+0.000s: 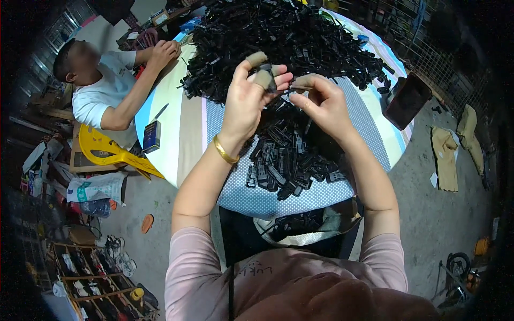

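My left hand (pixel 243 101), a gold bangle on its wrist and tan covers on some fingers, is raised palm up over the table. Its curled fingers grip a small black plastic part (pixel 271 83). Close to those fingertips, my right hand (pixel 325 102) has thumb and forefinger pinched at a thin dark piece, too small to name. Beyond both hands spreads a large heap of black plastic parts (pixel 230 48). A smaller pile of similar parts (pixel 276 160) lies below my hands, by the near table edge.
A striped and dotted cloth covers the round table (pixel 182 144). On it are a knife (pixel 161 111), a dark blue box (pixel 152 135) and a dark brown case (pixel 408 101). An open bag (pixel 305 238) with black parts hangs at my lap. Another person (pixel 101 88) sits at the left.
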Motion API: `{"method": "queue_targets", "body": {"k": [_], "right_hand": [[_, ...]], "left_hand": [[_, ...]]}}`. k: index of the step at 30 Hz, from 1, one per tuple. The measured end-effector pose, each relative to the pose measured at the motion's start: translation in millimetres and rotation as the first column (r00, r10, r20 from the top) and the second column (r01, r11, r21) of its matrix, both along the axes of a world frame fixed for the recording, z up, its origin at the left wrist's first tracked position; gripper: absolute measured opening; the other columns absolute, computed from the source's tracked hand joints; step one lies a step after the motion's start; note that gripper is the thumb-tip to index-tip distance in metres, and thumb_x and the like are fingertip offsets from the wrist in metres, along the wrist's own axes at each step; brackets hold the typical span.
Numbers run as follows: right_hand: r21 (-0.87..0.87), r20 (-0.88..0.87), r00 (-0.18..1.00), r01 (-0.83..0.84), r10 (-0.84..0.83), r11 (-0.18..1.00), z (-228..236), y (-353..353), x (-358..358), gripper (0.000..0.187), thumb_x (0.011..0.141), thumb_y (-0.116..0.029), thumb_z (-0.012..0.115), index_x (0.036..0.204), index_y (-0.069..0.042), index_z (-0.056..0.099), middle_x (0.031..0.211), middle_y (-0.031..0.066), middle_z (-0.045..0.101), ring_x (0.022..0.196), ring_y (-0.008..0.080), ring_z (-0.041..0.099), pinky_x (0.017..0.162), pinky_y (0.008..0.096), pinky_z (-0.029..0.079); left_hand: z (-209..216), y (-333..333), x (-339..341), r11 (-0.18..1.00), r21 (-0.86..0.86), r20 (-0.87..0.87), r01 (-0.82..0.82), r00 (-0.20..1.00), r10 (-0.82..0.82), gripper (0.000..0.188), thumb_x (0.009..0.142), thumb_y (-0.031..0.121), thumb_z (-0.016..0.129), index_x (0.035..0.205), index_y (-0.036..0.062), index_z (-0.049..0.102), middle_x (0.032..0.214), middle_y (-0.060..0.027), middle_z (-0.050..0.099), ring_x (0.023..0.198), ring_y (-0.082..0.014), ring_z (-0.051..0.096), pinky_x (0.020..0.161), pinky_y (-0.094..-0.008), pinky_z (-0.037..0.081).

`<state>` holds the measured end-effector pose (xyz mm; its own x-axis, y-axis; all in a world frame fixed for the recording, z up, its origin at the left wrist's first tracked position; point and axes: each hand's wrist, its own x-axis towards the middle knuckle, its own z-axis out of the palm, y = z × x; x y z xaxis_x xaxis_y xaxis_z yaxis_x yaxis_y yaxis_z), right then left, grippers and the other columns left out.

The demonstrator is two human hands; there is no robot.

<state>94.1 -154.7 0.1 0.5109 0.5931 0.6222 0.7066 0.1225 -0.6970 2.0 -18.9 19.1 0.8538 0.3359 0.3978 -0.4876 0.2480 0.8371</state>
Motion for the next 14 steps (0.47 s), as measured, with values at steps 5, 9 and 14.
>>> {"method": "queue_targets", "body": {"k": [5,9,14], "right_hand": [[0.111,0.034,0.998,-0.055,0.052,0.992,-2.4,-3.3,2.8,0.015,0.073,-0.003,0.062,0.086,0.003,0.059,0.076,0.0049,0.058,0.070,0.0088,0.054,0.062,0.0212,0.043],[0.159,-0.010,0.980,-0.193,0.197,0.968,3.0,-7.0,-0.1,0.014,0.073,-0.001,0.062,0.086,0.002,0.058,0.077,0.0040,0.058,0.072,0.0093,0.055,0.065,0.0207,0.045],[0.109,-0.293,0.939,-0.153,0.179,0.982,0.9,-5.3,-1.7,0.023,0.072,-0.004,0.066,0.092,-0.001,0.056,0.082,0.0027,0.058,0.073,0.0088,0.055,0.069,0.0198,0.046]], "left_hand": [[-8.1,11.4,5.1,0.946,-0.239,-0.045,0.217,0.971,-0.234,0.028,0.088,0.007,0.041,0.115,-0.0011,0.040,0.104,-0.0174,0.051,0.096,-0.0290,0.056,0.084,-0.0358,0.048],[-8.1,12.3,0.7,0.978,0.003,-0.209,0.208,0.957,-0.203,0.031,0.087,0.009,0.044,0.116,-0.0017,0.043,0.102,-0.0120,0.053,0.092,-0.0200,0.057,0.079,-0.0306,0.050],[-7.0,0.1,-6.4,0.856,0.499,-0.152,0.137,0.986,-0.069,0.037,0.085,0.007,0.047,0.122,0.0048,0.043,0.107,-0.0065,0.053,0.093,-0.0101,0.052,0.084,-0.0248,0.044]]}}
